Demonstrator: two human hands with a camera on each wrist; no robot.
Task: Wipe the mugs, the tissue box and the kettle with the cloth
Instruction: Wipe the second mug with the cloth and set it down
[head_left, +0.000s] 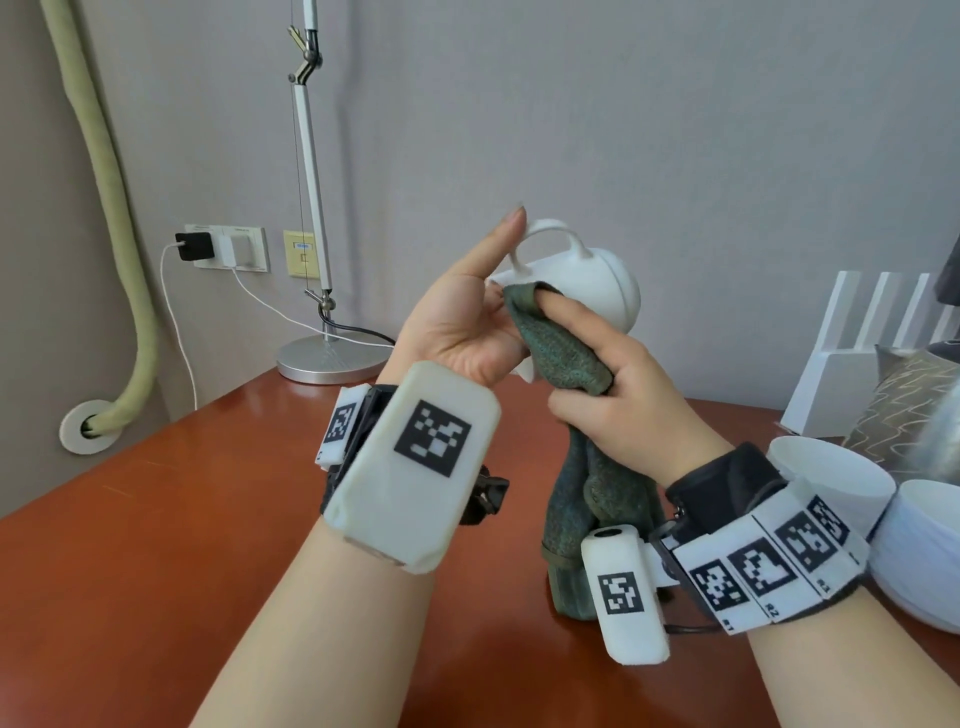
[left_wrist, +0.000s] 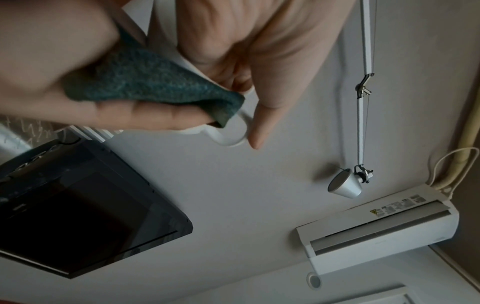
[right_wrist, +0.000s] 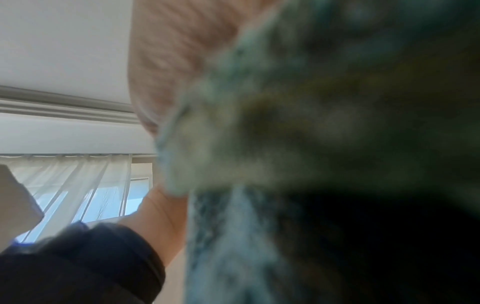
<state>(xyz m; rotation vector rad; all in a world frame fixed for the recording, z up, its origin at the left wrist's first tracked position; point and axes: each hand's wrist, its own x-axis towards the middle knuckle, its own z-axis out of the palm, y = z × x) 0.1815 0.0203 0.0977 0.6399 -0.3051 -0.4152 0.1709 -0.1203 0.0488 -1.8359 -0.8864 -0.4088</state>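
A white mug (head_left: 587, 286) is held up in the air, tilted on its side with the handle (head_left: 550, 228) on top. My left hand (head_left: 467, 317) grips it from the left, index finger straight up beside the handle. My right hand (head_left: 623, 400) holds the green cloth (head_left: 561, 353), and one finger pushes a fold of it against the mug's rim. The rest of the cloth hangs down to the table. In the left wrist view the cloth (left_wrist: 155, 82) sits between both hands near the mug handle (left_wrist: 233, 139). The cloth (right_wrist: 324, 123) fills the right wrist view, blurred.
Two more white mugs (head_left: 831, 478) (head_left: 919, 551) stand on the red-brown table (head_left: 156, 545) at the right, by my right wrist. A patterned tissue box (head_left: 904, 400) and a white finned device (head_left: 852, 379) are behind them. A lamp base (head_left: 332, 358) and cables sit at the back.
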